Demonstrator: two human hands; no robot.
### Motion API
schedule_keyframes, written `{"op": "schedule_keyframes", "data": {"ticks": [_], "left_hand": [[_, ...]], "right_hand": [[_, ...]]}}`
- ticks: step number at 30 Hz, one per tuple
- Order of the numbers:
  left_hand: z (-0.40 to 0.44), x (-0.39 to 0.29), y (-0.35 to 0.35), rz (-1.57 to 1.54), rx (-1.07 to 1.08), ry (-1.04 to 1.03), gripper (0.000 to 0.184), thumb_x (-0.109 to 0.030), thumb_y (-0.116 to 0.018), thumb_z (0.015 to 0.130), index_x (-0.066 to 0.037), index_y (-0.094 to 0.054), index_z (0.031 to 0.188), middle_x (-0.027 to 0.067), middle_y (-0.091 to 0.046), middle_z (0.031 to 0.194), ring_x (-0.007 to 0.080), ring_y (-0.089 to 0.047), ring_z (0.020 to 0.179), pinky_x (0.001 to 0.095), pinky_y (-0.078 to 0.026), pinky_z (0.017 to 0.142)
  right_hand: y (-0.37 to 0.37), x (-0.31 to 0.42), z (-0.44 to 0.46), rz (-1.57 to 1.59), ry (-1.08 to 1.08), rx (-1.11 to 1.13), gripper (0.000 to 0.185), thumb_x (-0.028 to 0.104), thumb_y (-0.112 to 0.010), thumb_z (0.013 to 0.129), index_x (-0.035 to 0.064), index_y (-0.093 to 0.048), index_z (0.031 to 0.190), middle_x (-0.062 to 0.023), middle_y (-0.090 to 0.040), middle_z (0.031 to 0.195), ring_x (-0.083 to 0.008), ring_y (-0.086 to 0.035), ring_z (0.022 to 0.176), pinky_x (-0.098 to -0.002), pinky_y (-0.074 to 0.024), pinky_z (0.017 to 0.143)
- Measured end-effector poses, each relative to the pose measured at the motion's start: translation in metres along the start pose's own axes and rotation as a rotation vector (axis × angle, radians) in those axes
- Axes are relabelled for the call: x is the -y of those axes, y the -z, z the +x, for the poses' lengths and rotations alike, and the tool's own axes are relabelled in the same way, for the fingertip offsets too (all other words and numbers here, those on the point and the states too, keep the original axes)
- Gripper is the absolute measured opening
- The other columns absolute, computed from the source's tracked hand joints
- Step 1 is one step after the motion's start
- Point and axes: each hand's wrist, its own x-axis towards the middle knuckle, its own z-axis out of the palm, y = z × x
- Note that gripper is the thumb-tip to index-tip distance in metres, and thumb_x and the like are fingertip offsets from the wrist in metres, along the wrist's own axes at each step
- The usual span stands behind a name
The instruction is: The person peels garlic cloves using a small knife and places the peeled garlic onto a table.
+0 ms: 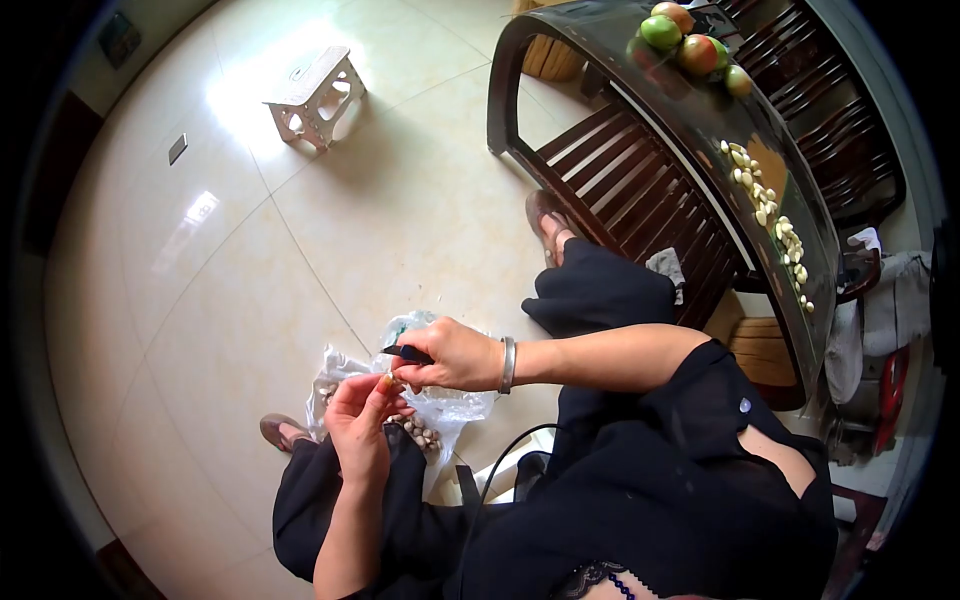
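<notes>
My right hand, with a metal bracelet at the wrist, is closed around a small knife with a dark handle. Close against it, the fingertips of my left hand pinch a small pale piece that looks like a garlic clove; the fingers mostly hide it. Both hands are held over an open plastic bag. Several small brownish round pieces lie in the bag, partly covered by my left hand.
On the dark table at the right lie several pale peeled cloves and several green-red mangoes. A slatted wooden shelf sits beneath its top. A step stool stands on the tiled floor. A dark cable crosses near my lap.
</notes>
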Motion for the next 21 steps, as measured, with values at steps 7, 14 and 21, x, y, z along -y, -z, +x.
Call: {"op": "schedule_keyframes", "data": {"ticks": [7,14,21], "left_hand": [[-0.001,0.003,0.0,0.003,0.022,-0.017,0.013,-0.006,-0.053,0.084,0.005,-0.054,0.092,0.0124,-0.061,0.081,0.0151,-0.059,0.064,0.0288,-0.053,0.059],[-0.001,0.003,-0.005,-0.033,-0.012,0.013,0.011,-0.002,-0.051,0.084,0.006,-0.055,0.091,0.012,-0.06,0.077,0.0157,-0.059,0.065,0.0284,-0.052,0.061],[0.0,0.004,-0.003,-0.179,0.08,-0.005,0.016,-0.009,-0.054,0.084,0.005,-0.054,0.093,0.0116,-0.06,0.079,0.0152,-0.058,0.066,0.0298,-0.053,0.063]], "right_hand": [[-0.006,0.001,-0.005,-0.063,-0.004,-0.067,0.016,0.011,-0.06,0.071,-0.0011,-0.055,0.08,-0.0181,-0.057,0.066,-0.03,-0.058,0.058,-0.0319,-0.0465,0.052],[-0.009,0.004,-0.007,-0.085,0.028,-0.126,0.013,0.008,-0.06,0.072,-0.0014,-0.055,0.08,-0.0136,-0.058,0.064,-0.018,-0.059,0.056,-0.028,-0.0466,0.052],[-0.005,0.018,-0.007,0.006,-0.121,-0.04,0.01,0.003,-0.059,0.076,-0.0033,-0.054,0.082,-0.0055,-0.059,0.067,-0.0069,-0.055,0.06,-0.0214,-0.046,0.056]]}}
